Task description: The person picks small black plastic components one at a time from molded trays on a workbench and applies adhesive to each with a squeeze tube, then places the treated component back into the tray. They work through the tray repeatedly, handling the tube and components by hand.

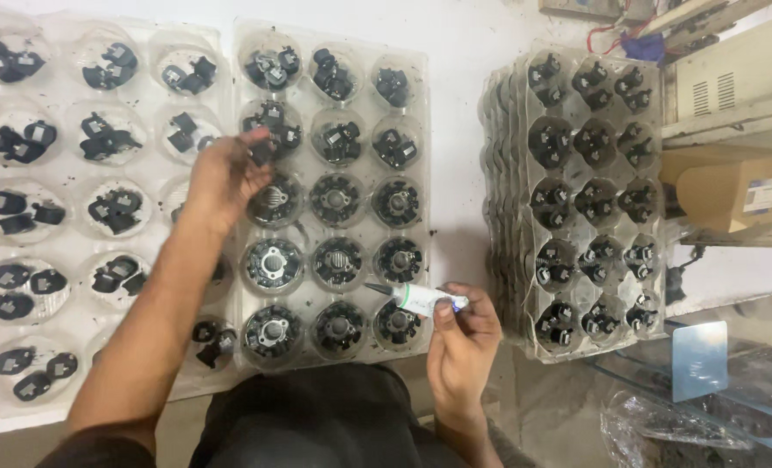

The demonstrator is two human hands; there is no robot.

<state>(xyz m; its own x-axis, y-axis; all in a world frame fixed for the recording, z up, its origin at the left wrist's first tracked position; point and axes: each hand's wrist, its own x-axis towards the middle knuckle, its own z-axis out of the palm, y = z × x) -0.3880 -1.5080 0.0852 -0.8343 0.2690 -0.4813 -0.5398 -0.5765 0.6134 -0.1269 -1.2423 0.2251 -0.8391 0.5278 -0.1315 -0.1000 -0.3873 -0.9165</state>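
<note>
A: Starting at the desk's (464, 52) left edge, what lies there?

B: A clear tray (56, 381) of round cups, each with loose black parts. Just right of it sits a second tray (420, 173); its upper cups hold loose parts, its lower ones round assembled units.

A: And the left hand (225, 173)?

B: It is over the second tray's left column, near the upper rows, fingers pinched shut on a small black part (262, 152).

A: Where is the tube (416, 298)?

B: In the right hand (462, 334), near the desk's front edge, over the second tray's lower right corner. The fingers are closed round its rear end. Its long axis runs almost level, left to right, and the thin nozzle points left and slightly up. It is white with a green band and a blue end.

A: Further right?

B: A stack (511, 217) of the same trays, filled with black parts, stands well apart from the hand. Beyond it, at the right edge, a brown carton (715, 186) lies on its side, bearing a small white rectangular label (761, 195) with blue print. Below, a pale blue tag (700, 360) rests on clear plastic bags (663, 429).
</note>
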